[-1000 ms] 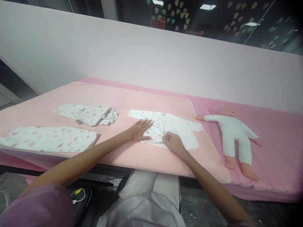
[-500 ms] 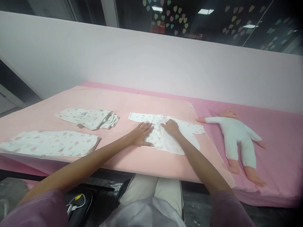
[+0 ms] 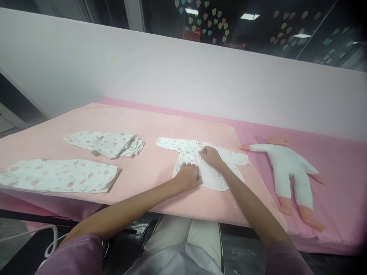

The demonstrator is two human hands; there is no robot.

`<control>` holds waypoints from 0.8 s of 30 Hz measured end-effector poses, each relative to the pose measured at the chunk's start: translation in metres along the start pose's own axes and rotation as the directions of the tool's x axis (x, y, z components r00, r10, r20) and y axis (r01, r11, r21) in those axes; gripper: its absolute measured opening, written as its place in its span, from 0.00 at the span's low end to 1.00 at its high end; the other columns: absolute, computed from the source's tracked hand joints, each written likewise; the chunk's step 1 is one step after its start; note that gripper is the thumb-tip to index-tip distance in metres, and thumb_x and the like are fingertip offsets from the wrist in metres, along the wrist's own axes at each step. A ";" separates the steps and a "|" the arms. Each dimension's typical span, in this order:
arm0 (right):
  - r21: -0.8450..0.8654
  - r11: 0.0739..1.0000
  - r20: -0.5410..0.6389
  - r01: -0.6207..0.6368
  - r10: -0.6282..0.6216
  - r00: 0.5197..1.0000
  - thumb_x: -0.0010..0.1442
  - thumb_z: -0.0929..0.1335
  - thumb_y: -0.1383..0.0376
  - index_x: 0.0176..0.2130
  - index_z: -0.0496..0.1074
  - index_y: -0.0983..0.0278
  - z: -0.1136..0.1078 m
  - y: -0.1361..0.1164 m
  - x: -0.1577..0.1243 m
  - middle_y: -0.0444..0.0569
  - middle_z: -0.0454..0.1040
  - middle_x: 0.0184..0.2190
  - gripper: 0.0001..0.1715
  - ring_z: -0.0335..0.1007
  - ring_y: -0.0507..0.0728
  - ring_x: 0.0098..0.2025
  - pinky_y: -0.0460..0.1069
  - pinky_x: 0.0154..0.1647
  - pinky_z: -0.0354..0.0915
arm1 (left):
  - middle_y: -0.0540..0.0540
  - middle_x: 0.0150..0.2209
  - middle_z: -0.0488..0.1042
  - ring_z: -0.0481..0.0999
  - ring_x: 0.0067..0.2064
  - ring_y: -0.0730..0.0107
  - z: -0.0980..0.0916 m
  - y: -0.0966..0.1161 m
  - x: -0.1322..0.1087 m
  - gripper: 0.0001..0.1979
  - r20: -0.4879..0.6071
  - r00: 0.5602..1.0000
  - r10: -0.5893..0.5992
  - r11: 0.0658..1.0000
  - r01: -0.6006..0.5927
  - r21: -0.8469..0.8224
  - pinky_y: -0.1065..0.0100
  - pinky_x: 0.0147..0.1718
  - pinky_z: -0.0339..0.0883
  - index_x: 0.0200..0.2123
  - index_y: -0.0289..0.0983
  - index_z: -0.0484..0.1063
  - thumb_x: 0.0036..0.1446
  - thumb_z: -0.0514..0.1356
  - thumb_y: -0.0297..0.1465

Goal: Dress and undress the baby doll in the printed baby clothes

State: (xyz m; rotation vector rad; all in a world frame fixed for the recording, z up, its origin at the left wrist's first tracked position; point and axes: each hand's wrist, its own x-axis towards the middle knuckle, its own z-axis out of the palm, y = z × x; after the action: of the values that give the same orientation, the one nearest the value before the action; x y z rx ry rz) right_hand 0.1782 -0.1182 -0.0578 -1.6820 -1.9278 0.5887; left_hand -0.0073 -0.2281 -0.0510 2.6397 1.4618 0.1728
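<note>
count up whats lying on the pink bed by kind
baby shirt: 1
other printed baby garments: 2
doll: 1
total: 4

The baby shirt (image 3: 215, 178) at centre is thin, soft printed cloth, matt and lightly creased. Under it the pale pink blanket (image 3: 143, 126) looks fleecy and dull. At right, the doll (image 3: 289, 168) wears smooth white cloth. The glass (image 3: 258, 30) along the top edge is glossy.
</note>
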 end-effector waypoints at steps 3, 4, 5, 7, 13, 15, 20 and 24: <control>0.038 0.999 0.022 -0.038 0.037 0.999 0.67 0.71 0.57 0.31 0.70 0.60 -0.002 -0.003 0.003 0.46 0.80 0.36 0.14 0.72 0.58 0.40 0.50 0.43 0.63 | 0.33 0.39 0.82 0.82 0.44 0.39 -0.005 0.000 -0.002 0.08 -0.001 1.000 -0.011 1.000 0.011 -0.027 0.46 0.44 0.70 0.38 0.38 0.78 0.63 0.59 0.31; 0.059 0.996 0.036 -0.060 0.058 0.998 0.67 0.71 0.57 0.31 0.70 0.60 -0.003 -0.005 0.007 0.47 0.81 0.35 0.15 0.73 0.58 0.40 0.50 0.43 0.64 | 0.34 0.38 0.82 0.82 0.43 0.41 -0.008 -0.004 -0.004 0.07 -0.005 0.999 -0.033 0.998 0.033 -0.062 0.48 0.43 0.70 0.37 0.39 0.77 0.62 0.59 0.31; 0.085 0.993 0.055 -0.081 0.076 0.996 0.67 0.71 0.58 0.30 0.70 0.60 -0.003 -0.009 0.012 0.47 0.81 0.34 0.15 0.74 0.58 0.39 0.50 0.42 0.65 | 0.36 0.37 0.82 0.83 0.41 0.43 -0.011 -0.010 -0.007 0.06 -0.011 0.998 -0.068 0.992 0.067 -0.111 0.50 0.41 0.69 0.37 0.40 0.76 0.63 0.59 0.32; 0.154 0.982 0.103 -0.108 0.093 0.990 0.69 0.70 0.58 0.31 0.72 0.60 -0.001 -0.020 0.024 0.47 0.81 0.32 0.15 0.76 0.58 0.37 0.50 0.41 0.68 | 0.40 0.34 0.82 0.82 0.37 0.47 -0.021 -0.028 -0.014 0.06 -0.018 0.984 -0.176 0.961 0.168 -0.220 0.54 0.36 0.67 0.38 0.41 0.73 0.66 0.57 0.34; 0.347 0.938 0.169 -0.025 -0.036 0.985 0.76 0.64 0.63 0.42 0.77 0.63 0.034 -0.072 0.053 0.54 0.86 0.43 0.13 0.83 0.56 0.43 0.50 0.47 0.77 | 0.44 0.33 0.80 0.81 0.37 0.50 -0.049 -0.113 -0.048 0.09 -0.104 0.850 -0.517 0.834 0.472 -0.285 0.58 0.35 0.64 0.39 0.42 0.67 0.72 0.54 0.38; 0.367 0.929 0.146 0.041 -0.101 0.984 0.76 0.63 0.65 0.46 0.78 0.62 0.047 -0.082 0.047 0.52 0.85 0.51 0.14 0.82 0.56 0.51 0.52 0.58 0.75 | 0.41 0.38 0.81 0.82 0.43 0.46 -0.049 -0.129 -0.063 0.06 -0.199 0.815 -0.544 0.835 0.503 -0.222 0.54 0.42 0.69 0.43 0.40 0.69 0.72 0.55 0.35; 0.115 0.872 0.001 0.476 -0.480 0.877 0.78 0.61 0.61 0.65 0.76 0.57 0.060 -0.068 -0.009 0.51 0.76 0.66 0.23 0.69 0.62 0.70 0.61 0.75 0.63 | 0.34 0.69 0.71 0.72 0.69 0.45 -0.025 -0.114 -0.100 0.17 -0.427 0.884 -0.191 0.981 0.162 -0.103 0.48 0.63 0.68 0.64 0.36 0.70 0.76 0.54 0.30; -0.086 0.815 0.138 0.574 -0.561 0.817 0.82 0.58 0.51 0.79 0.61 0.54 0.059 -0.046 -0.041 0.48 0.58 0.80 0.33 0.52 0.62 0.81 0.62 0.83 0.51 | 0.43 0.79 0.59 0.58 0.79 0.53 -0.007 -0.088 -0.127 0.32 -0.255 0.955 0.150 0.983 -0.172 -0.063 0.51 0.75 0.58 0.80 0.43 0.53 0.80 0.55 0.43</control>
State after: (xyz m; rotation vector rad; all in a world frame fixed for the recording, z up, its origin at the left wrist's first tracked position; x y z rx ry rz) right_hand 0.1097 -0.1648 -0.0785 -1.0492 -2.4379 0.3276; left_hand -0.1491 -0.2896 -0.0633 2.7461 1.2667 0.5887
